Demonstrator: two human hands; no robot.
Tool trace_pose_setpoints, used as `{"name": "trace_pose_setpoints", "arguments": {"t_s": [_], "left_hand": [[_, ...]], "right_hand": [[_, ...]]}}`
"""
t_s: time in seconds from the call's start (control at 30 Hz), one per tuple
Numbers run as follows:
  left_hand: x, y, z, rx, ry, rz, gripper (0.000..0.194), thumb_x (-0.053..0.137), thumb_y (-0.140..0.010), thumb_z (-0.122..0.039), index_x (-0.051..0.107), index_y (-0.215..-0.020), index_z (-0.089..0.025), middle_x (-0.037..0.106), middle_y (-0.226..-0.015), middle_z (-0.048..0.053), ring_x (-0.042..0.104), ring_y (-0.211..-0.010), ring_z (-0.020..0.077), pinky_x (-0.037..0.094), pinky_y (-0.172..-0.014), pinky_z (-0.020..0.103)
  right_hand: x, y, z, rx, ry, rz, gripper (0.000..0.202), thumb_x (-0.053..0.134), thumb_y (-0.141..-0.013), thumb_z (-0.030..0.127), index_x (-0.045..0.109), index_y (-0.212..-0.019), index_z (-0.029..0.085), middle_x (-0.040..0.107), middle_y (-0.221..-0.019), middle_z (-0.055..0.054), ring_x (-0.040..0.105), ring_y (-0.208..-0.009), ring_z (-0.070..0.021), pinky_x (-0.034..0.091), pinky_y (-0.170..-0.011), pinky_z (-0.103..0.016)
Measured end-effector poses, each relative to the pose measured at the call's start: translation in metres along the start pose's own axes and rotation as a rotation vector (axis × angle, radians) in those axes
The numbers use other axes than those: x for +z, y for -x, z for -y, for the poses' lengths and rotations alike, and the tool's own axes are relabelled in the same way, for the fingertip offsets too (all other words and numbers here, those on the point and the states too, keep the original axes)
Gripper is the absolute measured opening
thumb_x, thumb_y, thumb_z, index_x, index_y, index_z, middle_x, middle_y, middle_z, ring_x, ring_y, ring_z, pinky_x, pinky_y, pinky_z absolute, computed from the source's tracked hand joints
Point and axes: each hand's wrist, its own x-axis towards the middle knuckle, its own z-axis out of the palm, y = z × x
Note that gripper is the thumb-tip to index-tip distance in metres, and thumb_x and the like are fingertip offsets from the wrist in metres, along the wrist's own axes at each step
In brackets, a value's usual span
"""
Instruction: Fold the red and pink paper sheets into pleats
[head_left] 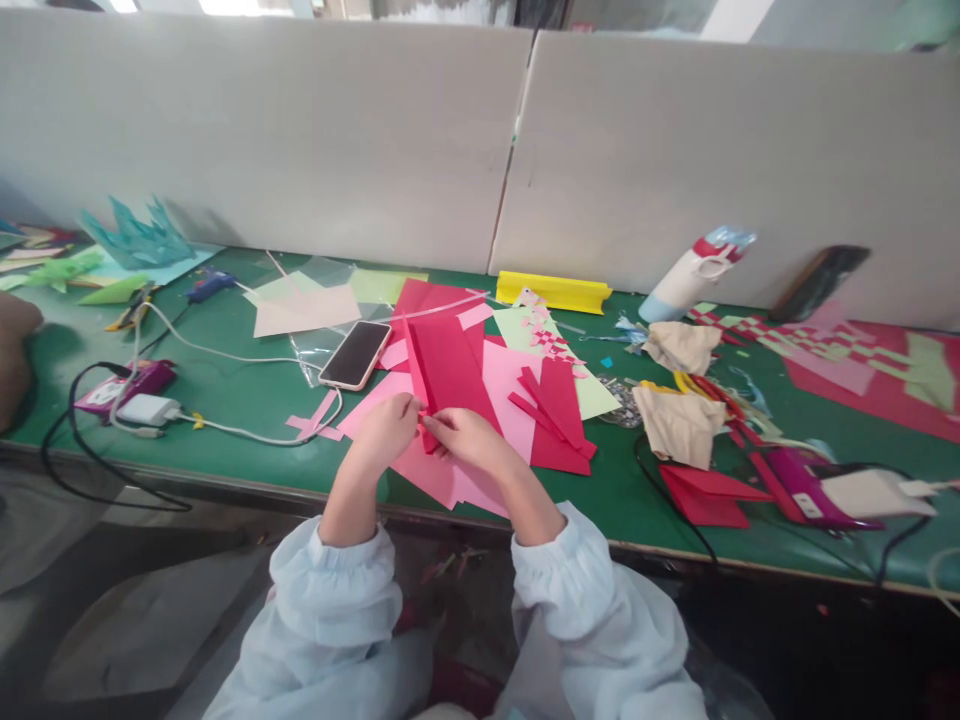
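Note:
Both hands meet over a heap of red and pink paper near the table's front edge. My left hand (391,430) is closed, its fingertips pinching a narrow folded strip of red paper (415,365) that stands up from the heap. Close beside it, my right hand (465,436) pinches the strip's lower end between thumb and fingers. Beneath and behind them lies a wide red paper sheet (459,365). Pink paper (512,385) sticks out on the right and below. Several cut red strips (551,412) rest right of my right hand.
A phone (355,355) lies left of the paper, with a white cable (247,437) running along the table. Behind stands a folded yellow piece (555,291). To the right are a tilted bottle (694,275), beige cloths (681,425) and a purple power strip (806,490). A grey partition (262,140) closes off the back.

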Motion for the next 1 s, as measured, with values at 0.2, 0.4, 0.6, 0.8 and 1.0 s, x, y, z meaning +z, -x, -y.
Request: {"name": "trace_pose_setpoints", "arguments": {"t_s": [0.2, 0.4, 0.6, 0.8, 1.0], "left_hand": [[0.000, 0.001, -0.001, 0.009, 0.076, 0.033, 0.025, 0.039, -0.089, -0.026, 0.063, -0.090, -0.018, 0.074, -0.094, 0.009, 0.069, -0.072, 0.0168, 0.050, -0.066, 0.027], [-0.007, 0.004, 0.004, -0.016, 0.110, 0.001, 0.027, 0.040, -0.090, -0.028, 0.063, -0.097, -0.018, 0.074, -0.093, 0.008, 0.069, -0.070, 0.0154, 0.051, -0.067, 0.027], [-0.014, 0.007, 0.007, -0.039, 0.074, -0.049, 0.024, 0.045, -0.088, -0.036, 0.062, -0.089, -0.020, 0.072, -0.085, 0.006, 0.068, -0.069, 0.0180, 0.049, -0.064, 0.029], [-0.014, 0.006, 0.010, -0.041, 0.070, -0.065, 0.023, 0.046, -0.088, -0.038, 0.062, -0.088, -0.022, 0.072, -0.085, 0.004, 0.068, -0.070, 0.0179, 0.049, -0.065, 0.029], [-0.012, 0.004, 0.010, -0.034, 0.094, -0.080, 0.024, 0.046, -0.088, -0.039, 0.063, -0.091, -0.022, 0.074, -0.088, 0.004, 0.069, -0.074, 0.0181, 0.050, -0.067, 0.029]], "right_hand": [[0.003, 0.002, 0.001, 0.057, 0.124, -0.113, 0.007, 0.062, -0.079, 0.020, 0.066, -0.083, 0.017, 0.069, -0.072, -0.003, 0.061, -0.063, -0.0137, 0.039, -0.057, -0.024], [0.002, 0.000, -0.006, 0.043, 0.033, -0.138, 0.013, 0.062, -0.080, 0.015, 0.066, -0.092, 0.017, 0.071, -0.079, -0.005, 0.065, -0.067, -0.0151, 0.044, -0.060, -0.024], [-0.005, 0.000, -0.012, 0.067, -0.211, -0.174, 0.022, 0.059, -0.088, 0.015, 0.061, -0.110, 0.016, 0.072, -0.092, -0.009, 0.070, -0.064, -0.0146, 0.053, -0.059, -0.025], [-0.015, 0.010, -0.006, 0.045, -0.384, -0.165, 0.016, 0.057, -0.087, 0.010, 0.061, -0.100, 0.017, 0.070, -0.082, -0.004, 0.068, -0.058, -0.0110, 0.055, -0.056, -0.021], [-0.033, 0.027, 0.002, 0.021, -0.427, -0.028, 0.007, 0.065, -0.082, 0.017, 0.061, -0.088, 0.017, 0.067, -0.077, 0.000, 0.068, -0.063, -0.0111, 0.056, -0.058, -0.020]]}}
